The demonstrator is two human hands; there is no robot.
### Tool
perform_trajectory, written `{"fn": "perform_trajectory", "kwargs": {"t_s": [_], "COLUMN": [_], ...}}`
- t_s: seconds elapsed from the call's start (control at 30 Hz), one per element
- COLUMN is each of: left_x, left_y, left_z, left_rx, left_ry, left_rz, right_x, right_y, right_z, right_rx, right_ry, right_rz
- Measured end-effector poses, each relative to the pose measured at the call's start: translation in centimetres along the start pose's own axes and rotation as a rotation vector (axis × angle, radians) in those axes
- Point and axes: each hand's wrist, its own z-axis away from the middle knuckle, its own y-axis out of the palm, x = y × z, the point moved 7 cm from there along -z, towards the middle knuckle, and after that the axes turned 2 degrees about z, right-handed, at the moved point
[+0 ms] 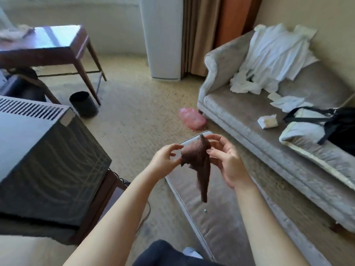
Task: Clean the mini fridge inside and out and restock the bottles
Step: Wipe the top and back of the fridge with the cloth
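A small brown cloth hangs between both hands at the centre of the view, its tail drooping down. My left hand pinches its left edge and my right hand holds its upper right part. The dark grey mini fridge stands at the left on a low wooden stand, showing its vented top and back coils. No bottles are in view.
A long grey cushion lies on the carpet under my hands. A grey sofa with white linens and a black bag fills the right. A pink plastic bag, black bin and wooden table stand farther off.
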Motion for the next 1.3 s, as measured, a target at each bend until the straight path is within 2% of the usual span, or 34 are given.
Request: {"fn": "perform_trajectory", "kwargs": {"t_s": [0.13, 0.2, 0.37, 0.5, 0.6, 0.8, 0.93, 1.17, 1.3], "left_x": [0.5, 1.2, 3.0, 4.9, 5.9, 7.7, 8.6, 10.1, 11.6], "left_y": [-4.9, -8.6, -20.8, -29.9, -35.5, -41.0, -43.1, -46.6, -48.7], "left_z": [3.0, 5.3, 11.8, 17.4, 20.5, 23.1, 23.0, 21.0, 18.5], "left_rx": [-0.012, -0.1, -0.268, -0.285, -0.298, -0.239, -0.225, -0.238, -0.23], "left_ry": [0.052, 0.116, 0.216, 0.264, 0.272, 0.221, 0.201, 0.158, 0.14], "left_rz": [0.059, 0.05, -0.017, -0.04, 0.039, 0.178, 0.277, 0.333, 0.362], "right_x": [1.3, 1.3, 0.3, 0.2, -0.4, -2.2, -2.3, -1.8, -2.9], "right_y": [5.4, 8.6, 18.5, 28.5, 35.4, 45.8, 49.2, 49.8, 51.9], "right_z": [0.4, 0.8, 2.4, 5.1, 6.5, 8.0, 7.8, 4.0, 1.4], "right_rx": [0.052, 0.037, -0.028, -0.089, -0.085, -0.008, -0.027, -0.115, -0.064], "right_ry": [-0.005, -0.018, -0.182, -0.371, -0.501, -0.536, -0.58, -0.608, -0.644], "right_rz": [-0.053, -0.016, 0.336, 0.479, 0.65, 0.744, 0.841, 0.713, 0.681]}}
